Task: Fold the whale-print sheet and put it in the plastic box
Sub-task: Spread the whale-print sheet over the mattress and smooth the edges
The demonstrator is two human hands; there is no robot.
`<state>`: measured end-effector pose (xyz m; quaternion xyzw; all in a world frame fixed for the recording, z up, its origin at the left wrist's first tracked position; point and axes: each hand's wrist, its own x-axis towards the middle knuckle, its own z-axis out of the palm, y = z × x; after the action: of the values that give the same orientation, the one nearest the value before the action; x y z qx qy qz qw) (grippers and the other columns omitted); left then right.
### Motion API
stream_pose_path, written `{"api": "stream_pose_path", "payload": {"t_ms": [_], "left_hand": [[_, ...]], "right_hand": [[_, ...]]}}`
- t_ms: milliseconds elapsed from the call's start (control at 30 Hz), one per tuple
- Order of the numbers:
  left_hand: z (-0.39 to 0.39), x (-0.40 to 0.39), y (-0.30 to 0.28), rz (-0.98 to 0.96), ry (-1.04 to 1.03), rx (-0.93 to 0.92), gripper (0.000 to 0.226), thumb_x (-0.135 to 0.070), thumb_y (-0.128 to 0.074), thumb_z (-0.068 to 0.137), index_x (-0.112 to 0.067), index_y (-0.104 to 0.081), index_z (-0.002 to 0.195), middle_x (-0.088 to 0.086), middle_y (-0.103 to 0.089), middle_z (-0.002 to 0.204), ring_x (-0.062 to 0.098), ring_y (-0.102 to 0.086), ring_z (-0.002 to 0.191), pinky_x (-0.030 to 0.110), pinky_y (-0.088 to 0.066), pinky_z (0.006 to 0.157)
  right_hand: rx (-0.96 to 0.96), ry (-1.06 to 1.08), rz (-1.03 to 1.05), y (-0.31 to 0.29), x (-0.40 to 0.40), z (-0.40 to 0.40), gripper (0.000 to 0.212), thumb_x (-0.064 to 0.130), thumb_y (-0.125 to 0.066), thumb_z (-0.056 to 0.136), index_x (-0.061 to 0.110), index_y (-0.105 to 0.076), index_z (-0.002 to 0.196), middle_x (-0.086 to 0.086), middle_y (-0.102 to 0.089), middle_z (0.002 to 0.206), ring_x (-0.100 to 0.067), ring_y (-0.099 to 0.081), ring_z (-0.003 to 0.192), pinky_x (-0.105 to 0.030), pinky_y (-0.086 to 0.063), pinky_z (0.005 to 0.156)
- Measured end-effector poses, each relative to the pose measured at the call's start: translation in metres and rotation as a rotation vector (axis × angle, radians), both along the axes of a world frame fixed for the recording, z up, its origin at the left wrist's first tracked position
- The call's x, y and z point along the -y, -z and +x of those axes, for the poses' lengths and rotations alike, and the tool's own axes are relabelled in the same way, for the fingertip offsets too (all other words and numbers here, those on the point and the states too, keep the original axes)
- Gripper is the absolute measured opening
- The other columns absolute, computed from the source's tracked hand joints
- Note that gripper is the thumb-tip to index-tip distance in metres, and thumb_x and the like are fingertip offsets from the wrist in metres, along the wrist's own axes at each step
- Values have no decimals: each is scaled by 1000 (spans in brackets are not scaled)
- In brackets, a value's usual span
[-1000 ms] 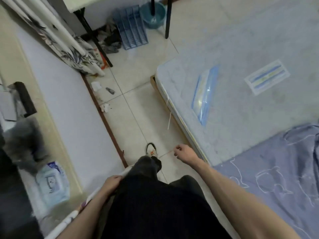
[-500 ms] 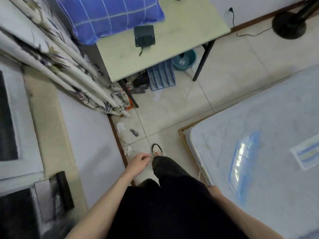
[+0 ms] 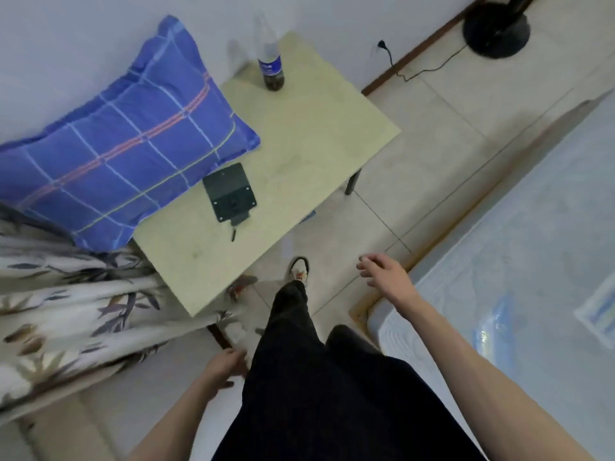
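Note:
Neither the whale-print sheet nor the plastic box is in view now. My left hand (image 3: 223, 365) hangs low beside my dark trouser leg, fingers loosely curled, holding nothing. My right hand (image 3: 383, 269) is raised over the tiled floor near the corner of the bare mattress (image 3: 519, 261), fingers loosely apart and empty.
A pale table (image 3: 283, 161) stands ahead with a blue plaid pillow (image 3: 116, 144), a black flat device (image 3: 229, 192) and a cola bottle (image 3: 272, 66) on it. Leaf-print curtains (image 3: 66, 311) hang at the left. A fan base (image 3: 496, 31) sits far right. My foot (image 3: 299, 269) steps on the tiles.
The view has swung up and left from the bed toward the table; the whale-print sheet has left the frame. My right hand has swung forward, my left hand back to my side.

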<state>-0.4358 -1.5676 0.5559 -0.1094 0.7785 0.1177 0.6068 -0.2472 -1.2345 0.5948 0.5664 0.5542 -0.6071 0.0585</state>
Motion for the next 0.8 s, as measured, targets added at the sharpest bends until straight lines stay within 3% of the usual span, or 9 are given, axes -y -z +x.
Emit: {"api": "stream_pose_path", "payload": {"t_ms": [67,167,233,300,367,467,600,700,800], "left_hand": [[-36,-76,5,63,103,50,33,-35,-45,109,-12,-67,106,3,-71,90,13,-67,75,33,-51,68],[-63,-206,-2,150,300,69,30,-36,-51,105,-13,-69,114,4,-71,102,17,-67,88,31,-54,75],[-70,-304,-8,195,442,62,29,-35,-52,105,-11,-65,116,5,-70,96,15,-64,78,23,-49,66],[-72,-404,-10,232,574,56,31,-33,-49,107,-9,-60,124,9,-69,112,18,-64,91,27,-47,74],[-70,-502,-8,286,687,36,25,-31,-48,107,-14,-60,120,9,-67,120,19,-62,100,30,-44,79],[-60,-645,-3,380,766,-32,22,-29,-49,106,-15,-60,118,9,-66,123,21,-61,106,34,-44,87],[-31,-798,2,417,667,-102,26,-28,-51,105,-12,-60,124,13,-67,126,21,-62,105,35,-46,87],[-1,-867,-6,375,712,-85,30,-31,-50,107,-12,-57,130,8,-65,124,22,-62,115,42,-49,99],[26,-913,-27,275,771,-36,17,-32,-48,107,-20,-60,111,3,-65,114,20,-63,107,37,-50,91]], "right_hand": [[48,74,21,7,-31,9,17,39,-53,98,32,-67,105,14,-73,100,-4,-68,94,-28,-54,81],[229,204,-93,16,-64,64,21,34,-54,100,21,-66,112,3,-71,106,-16,-67,99,-41,-54,91],[318,455,-182,18,-73,114,26,27,-55,100,10,-63,118,-7,-70,107,-24,-65,94,-44,-52,87],[355,754,-277,14,-80,157,29,25,-53,102,4,-60,121,-13,-69,109,-29,-63,91,-44,-51,83],[367,877,-408,10,-86,190,28,25,-53,104,5,-59,122,-16,-68,114,-34,-65,98,-48,-52,90],[379,949,-537,25,-112,222,29,25,-54,103,4,-58,123,-18,-68,114,-36,-65,98,-48,-51,92],[462,795,-606,48,-216,237,32,14,-54,102,-9,-61,124,-23,-66,116,-22,-58,85,-28,-46,63],[416,552,-488,46,-342,232,28,16,-50,102,-5,-68,109,-18,-66,113,-25,-61,102,-38,-46,80],[281,701,-382,26,-481,226,24,13,-47,101,-2,-64,108,-17,-63,101,-28,-56,87,-35,-46,69]]}}
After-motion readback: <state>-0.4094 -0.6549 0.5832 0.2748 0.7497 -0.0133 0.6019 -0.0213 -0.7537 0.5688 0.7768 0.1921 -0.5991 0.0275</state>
